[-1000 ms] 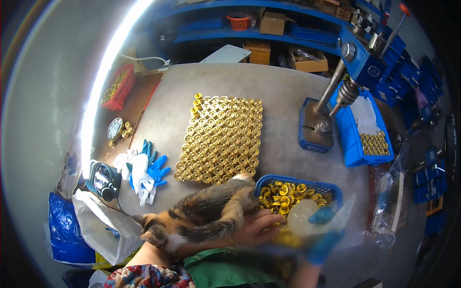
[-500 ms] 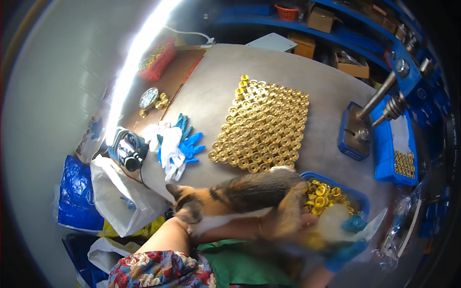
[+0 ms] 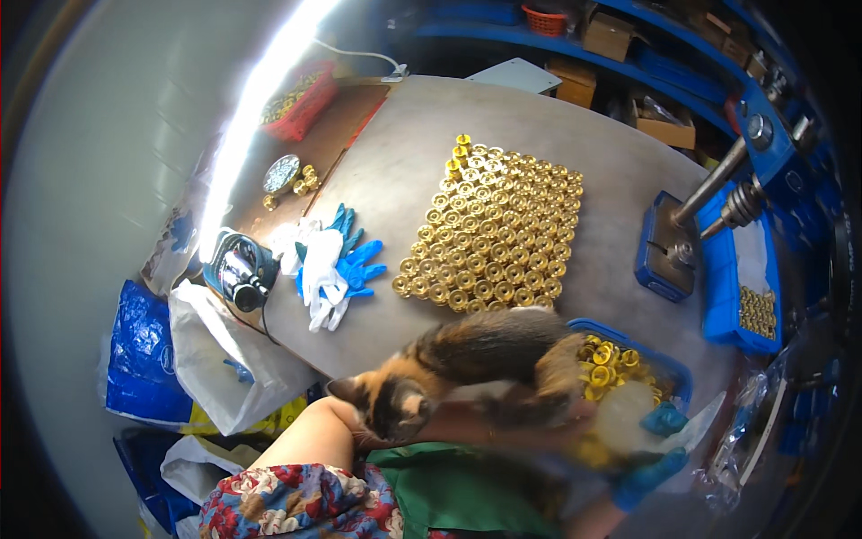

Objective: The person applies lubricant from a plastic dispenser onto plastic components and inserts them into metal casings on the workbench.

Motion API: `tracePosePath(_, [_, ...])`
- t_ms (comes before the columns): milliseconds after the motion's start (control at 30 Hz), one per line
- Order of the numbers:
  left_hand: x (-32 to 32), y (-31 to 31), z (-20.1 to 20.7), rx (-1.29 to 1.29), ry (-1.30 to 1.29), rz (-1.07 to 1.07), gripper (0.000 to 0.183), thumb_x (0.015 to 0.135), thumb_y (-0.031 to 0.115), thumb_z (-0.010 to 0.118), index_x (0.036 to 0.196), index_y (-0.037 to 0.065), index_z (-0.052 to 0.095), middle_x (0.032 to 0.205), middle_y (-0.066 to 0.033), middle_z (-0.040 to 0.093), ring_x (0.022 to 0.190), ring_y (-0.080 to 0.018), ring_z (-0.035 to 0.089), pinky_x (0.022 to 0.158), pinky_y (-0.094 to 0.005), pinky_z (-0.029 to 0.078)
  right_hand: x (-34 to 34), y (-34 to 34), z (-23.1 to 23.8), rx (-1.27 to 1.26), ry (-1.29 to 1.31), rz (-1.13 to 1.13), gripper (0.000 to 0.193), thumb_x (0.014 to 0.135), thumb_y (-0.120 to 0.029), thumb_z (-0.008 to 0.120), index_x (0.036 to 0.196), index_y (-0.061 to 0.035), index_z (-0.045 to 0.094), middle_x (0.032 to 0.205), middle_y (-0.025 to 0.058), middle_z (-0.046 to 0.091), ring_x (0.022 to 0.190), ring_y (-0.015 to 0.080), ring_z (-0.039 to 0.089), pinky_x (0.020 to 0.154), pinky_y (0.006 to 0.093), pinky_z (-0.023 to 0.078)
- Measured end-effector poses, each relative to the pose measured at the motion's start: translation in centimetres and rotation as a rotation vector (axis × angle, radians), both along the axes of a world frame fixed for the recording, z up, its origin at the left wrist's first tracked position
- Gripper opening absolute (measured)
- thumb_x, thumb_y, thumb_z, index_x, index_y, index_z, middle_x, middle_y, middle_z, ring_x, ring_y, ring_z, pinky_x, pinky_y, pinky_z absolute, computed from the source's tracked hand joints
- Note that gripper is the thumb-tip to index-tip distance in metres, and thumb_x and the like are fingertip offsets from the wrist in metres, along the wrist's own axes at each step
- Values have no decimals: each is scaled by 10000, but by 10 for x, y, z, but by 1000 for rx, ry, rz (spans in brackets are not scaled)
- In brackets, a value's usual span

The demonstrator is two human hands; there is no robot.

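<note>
Cat (image 3: 467, 368) lies at the tabletop (image 3: 395, 162) near edge, beside the blue tray of brass rings (image 3: 620, 364). Our left hand (image 3: 359, 431) cups under its chin; right hand (image 3: 651, 476), blue-gloved, grip unclear. We should support its chest, keep it off the rings.

cat (image 3: 467, 373) blocking bin (image 3: 669, 364), tabletop (image 3: 395, 180) left open

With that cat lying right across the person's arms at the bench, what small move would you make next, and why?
Probably ease the cat aside, away from the blue bin of brass rings. It lies over the left arm and the bin's near edge, while the gloved right hand holds a clear bag there, so it blocks the work.
</note>
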State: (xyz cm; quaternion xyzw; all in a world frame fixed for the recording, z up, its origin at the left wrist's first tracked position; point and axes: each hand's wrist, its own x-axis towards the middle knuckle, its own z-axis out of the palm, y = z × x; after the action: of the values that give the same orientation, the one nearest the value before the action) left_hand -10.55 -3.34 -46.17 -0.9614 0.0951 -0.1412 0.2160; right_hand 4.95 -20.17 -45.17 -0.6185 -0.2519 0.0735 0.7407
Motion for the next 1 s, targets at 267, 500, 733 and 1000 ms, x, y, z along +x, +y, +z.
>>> tracePosePath(267, [4,-13,35,-1126,-115,76,334,742,189,595,1056,109,515,857,-2,562,859,-111,529,848,-319,398,-7,12,11,56,13,-11,521,790,-510,450,853,5,489,719,103,527,725,194,463,675,333,363])
tracePosePath(500, [10,-17,21,-1150,-245,48,245,739,172,609,965,92,556,802,-33,561,791,-151,533,787,-303,409,-3,10,8,52,1,19,521,794,-512,439,843,3,498,715,98,523,719,194,465,666,325,364])
tracePosePath(733, [16,-24,-1,-1293,-336,56,157,725,120,630,867,63,594,697,-51,545,634,-202,542,628,-294,439,-4,11,7,34,-10,-27,514,801,-498,433,840,9,506,705,105,534,704,198,470,651,329,369])
tracePosePath(1000, [22,-24,3,-1347,-414,-92,206,709,44,626,912,46,588,681,-64,539,591,-193,545,508,-280,432,-4,11,9,27,-34,-13,506,806,-485,428,839,14,506,689,109,537,703,201,472,657,335,371])
